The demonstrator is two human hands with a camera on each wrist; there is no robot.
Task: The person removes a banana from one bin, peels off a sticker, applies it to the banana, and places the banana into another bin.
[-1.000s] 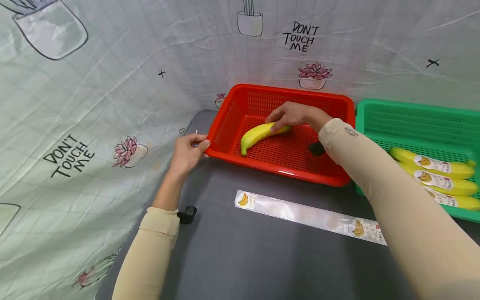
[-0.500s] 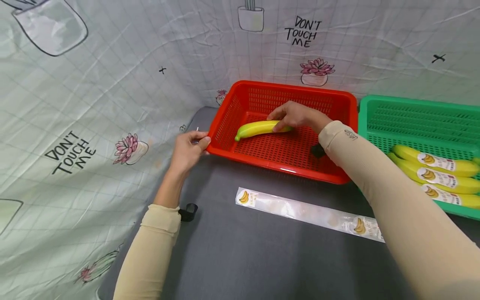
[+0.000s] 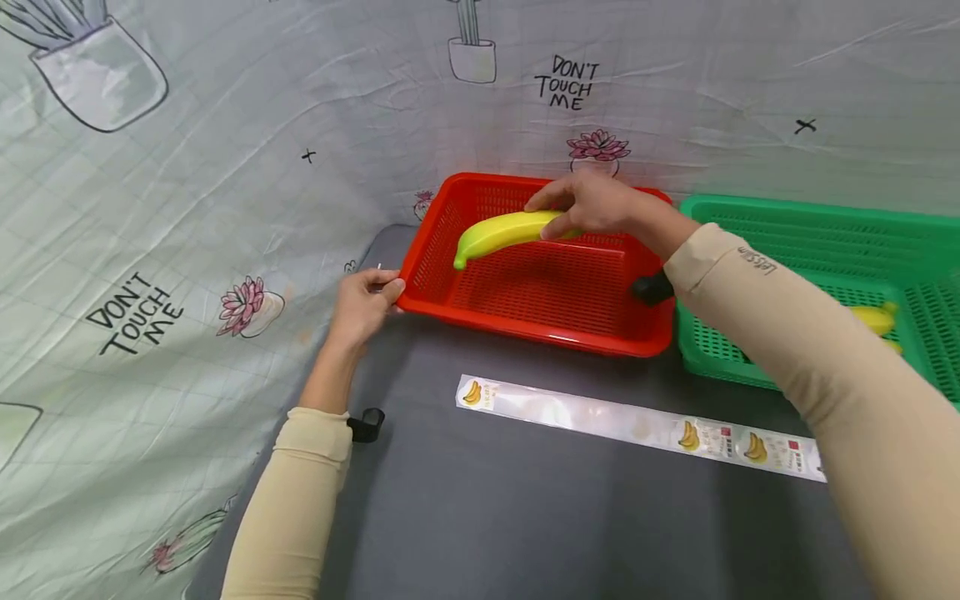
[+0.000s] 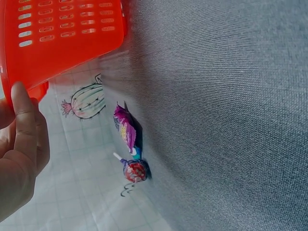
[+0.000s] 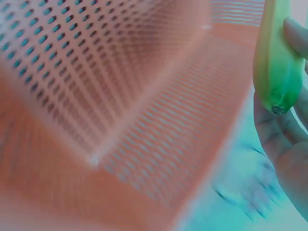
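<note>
My right hand (image 3: 600,204) grips a yellow banana (image 3: 498,233) near one end, raised over the red basket (image 3: 525,330). Its other, greenish end points left and slightly down. In the right wrist view, the banana's green tip (image 5: 279,94) shows between thumb and fingers. With my left hand (image 3: 362,308) I pinch the rim at the basket's front left corner. The left wrist view shows those fingers on the red rim from outside. No other banana can be seen in the part of the red basket that my right hand and arm leave uncovered.
Against the red basket's right side stands a green basket (image 3: 817,210); bananas (image 3: 873,318) inside it are mostly hidden by my right sleeve. A sticker strip (image 3: 577,414) lies in front. Wrapped lollipops (image 4: 135,171) lie beyond my left hand. Printed cloth hangs behind and left.
My right hand has lifted the banana from the red basket's floor to above it. The left hand keeps its hold on the rim. The head view has shifted slightly.
</note>
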